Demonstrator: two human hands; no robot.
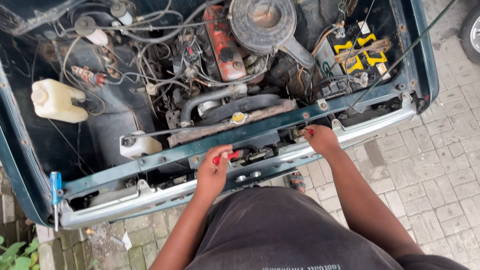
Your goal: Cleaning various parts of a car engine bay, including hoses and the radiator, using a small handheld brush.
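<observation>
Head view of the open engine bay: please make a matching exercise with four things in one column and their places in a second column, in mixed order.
Things:
1. blue-handled screwdriver
2. round grey metal air-cleaner housing
3. black battery with yellow caps
4. cream plastic fluid bottle

Places:
A. top middle of the bay
B. image-left side of the bay
C. bottom-left corner, at the bumper
D. top right of the bay

Pairs: 1-C, 2-A, 3-D, 4-B

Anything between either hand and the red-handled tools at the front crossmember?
Nothing visible. The left hand already grips a red-handled tool at the front crossmember, and the right hand holds another red-tipped tool against the same panel. The chrome bumper sits below both wrists, not in the way. The tool tips are hidden.
</observation>
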